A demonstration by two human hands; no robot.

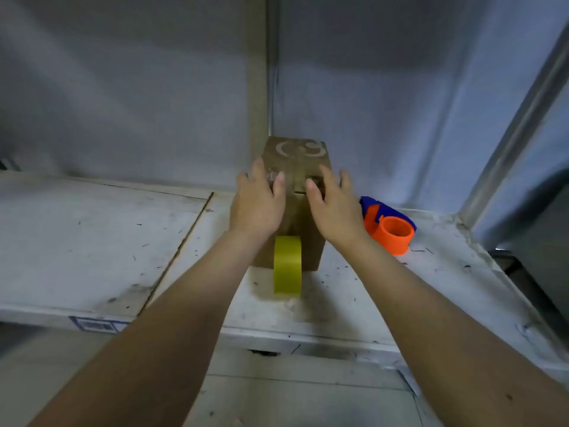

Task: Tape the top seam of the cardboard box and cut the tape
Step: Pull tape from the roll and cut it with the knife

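Pressing both flaps of the cardboard box [292, 192], my left hand [258, 201] and right hand [334, 208] keep fingers spread (empty); the seam runs away between them, tape roll [288, 265] nearer my left.

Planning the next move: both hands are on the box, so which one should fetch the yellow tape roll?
Left, probably. The tape roll stands on edge against the box front, just under the left hand wrist. The right hand sits farther over, nearer the orange dispenser.
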